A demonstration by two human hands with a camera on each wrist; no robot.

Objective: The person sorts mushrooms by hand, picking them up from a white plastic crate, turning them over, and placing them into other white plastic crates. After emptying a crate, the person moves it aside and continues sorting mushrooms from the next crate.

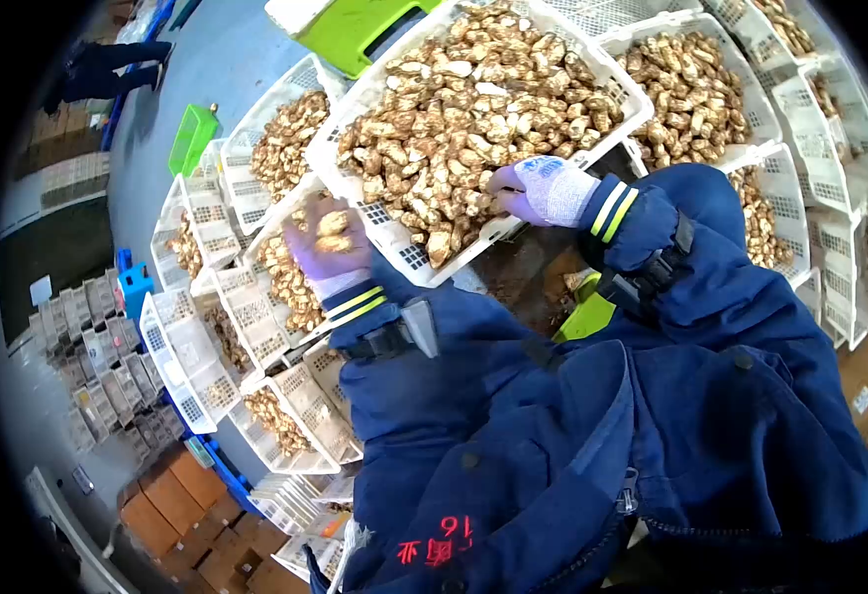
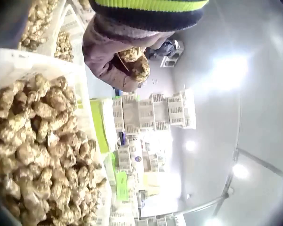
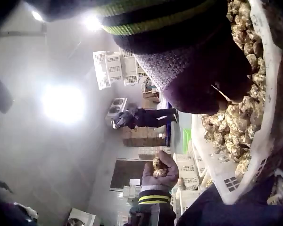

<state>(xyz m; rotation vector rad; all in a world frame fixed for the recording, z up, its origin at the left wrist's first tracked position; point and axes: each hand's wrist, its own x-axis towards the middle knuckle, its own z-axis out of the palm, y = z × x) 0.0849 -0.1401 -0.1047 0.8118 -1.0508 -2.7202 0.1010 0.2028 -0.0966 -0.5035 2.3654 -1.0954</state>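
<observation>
Stubby brown-and-cream mushrooms fill a large white plastic crate in front of me. My left hand, in a purple-and-grey glove, is raised just left of this crate. Its curled fingers hold a couple of mushrooms, seen in the left wrist view against the palm. My right hand, gloved alike, reaches over the near rim with its fingertips down at the pile. In the right wrist view the fingers are dark against the mushrooms, and I cannot tell whether they grip one.
More white crates of mushrooms stand around, including one at the right and one at the left. Behind the large crate is a green plastic stool. Cardboard boxes are stacked lower left. A person in dark clothes is farther off.
</observation>
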